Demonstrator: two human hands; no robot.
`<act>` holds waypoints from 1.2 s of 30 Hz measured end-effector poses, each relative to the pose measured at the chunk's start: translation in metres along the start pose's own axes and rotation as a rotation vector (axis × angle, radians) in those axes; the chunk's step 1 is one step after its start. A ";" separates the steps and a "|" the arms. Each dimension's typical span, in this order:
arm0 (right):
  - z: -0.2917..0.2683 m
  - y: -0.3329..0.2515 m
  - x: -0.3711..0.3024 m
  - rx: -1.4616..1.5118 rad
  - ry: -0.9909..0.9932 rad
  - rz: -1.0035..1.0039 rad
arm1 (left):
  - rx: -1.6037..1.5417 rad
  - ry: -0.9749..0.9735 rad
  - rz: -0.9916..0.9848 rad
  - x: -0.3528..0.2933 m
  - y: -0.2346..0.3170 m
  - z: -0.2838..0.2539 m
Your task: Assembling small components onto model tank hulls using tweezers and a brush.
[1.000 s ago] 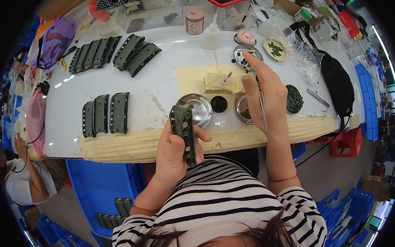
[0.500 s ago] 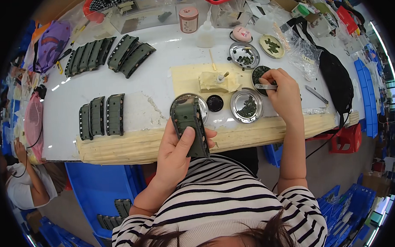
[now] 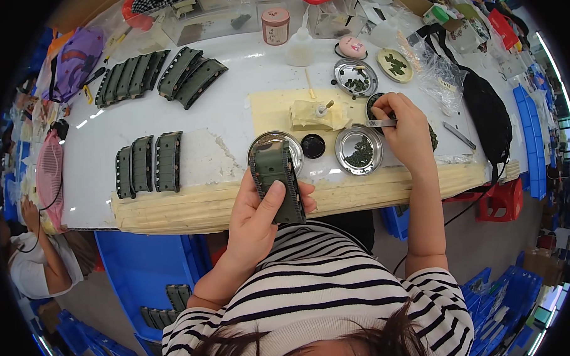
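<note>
Now left hand (image 3: pixel 261 216) grips green part (image 3: pixel 277 180); right hand (image 3: pixel 408 133) pinches tweezers (image 3: pixel 381 122)

left hand (image 3: pixel 255 220) is gripping olive track piece (image 3: pixel 277 181) upright, just nearer than round metal dish (image 3: pixel 358 150) | right hand (image 3: pixel 406 133) is pinching tweezers (image 3: pixel 380 122) just beyond that dish | white desk (image 3: pixel 233 133) is carrying finished track pieces (image 3: pixel 149 164) well left of the dish

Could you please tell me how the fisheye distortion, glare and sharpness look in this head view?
Head view: straight lines bow toward the rim, so the table edge curves and the corners go black; glare streaks the white top and the metal dish; the centre is sharp, with the left hand on the green part and the right hand with tweezers crisp; the rim clutter is squeezed and soft.
</note>
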State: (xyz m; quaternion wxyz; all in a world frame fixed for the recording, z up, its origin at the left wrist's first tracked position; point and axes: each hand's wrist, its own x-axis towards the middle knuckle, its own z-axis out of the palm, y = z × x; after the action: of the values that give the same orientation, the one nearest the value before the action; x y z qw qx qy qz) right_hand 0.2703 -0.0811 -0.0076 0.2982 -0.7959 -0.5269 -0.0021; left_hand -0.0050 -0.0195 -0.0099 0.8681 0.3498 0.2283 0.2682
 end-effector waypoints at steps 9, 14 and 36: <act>-0.009 -0.003 -0.005 0.059 0.139 0.043 | 0.008 0.044 0.021 -0.002 0.001 0.000; -0.012 -0.004 -0.009 0.149 0.185 0.042 | 0.017 0.043 0.091 0.001 0.006 0.005; 0.014 -0.110 -0.038 0.793 -0.169 -0.139 | 0.142 0.058 0.227 0.017 0.000 0.009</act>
State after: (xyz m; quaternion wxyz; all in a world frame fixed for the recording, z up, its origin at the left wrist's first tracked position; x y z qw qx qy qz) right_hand 0.1569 -0.0770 0.0207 0.5367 -0.5791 -0.5619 0.2466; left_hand 0.0127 -0.0133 -0.0076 0.7981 0.4263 0.2305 0.3580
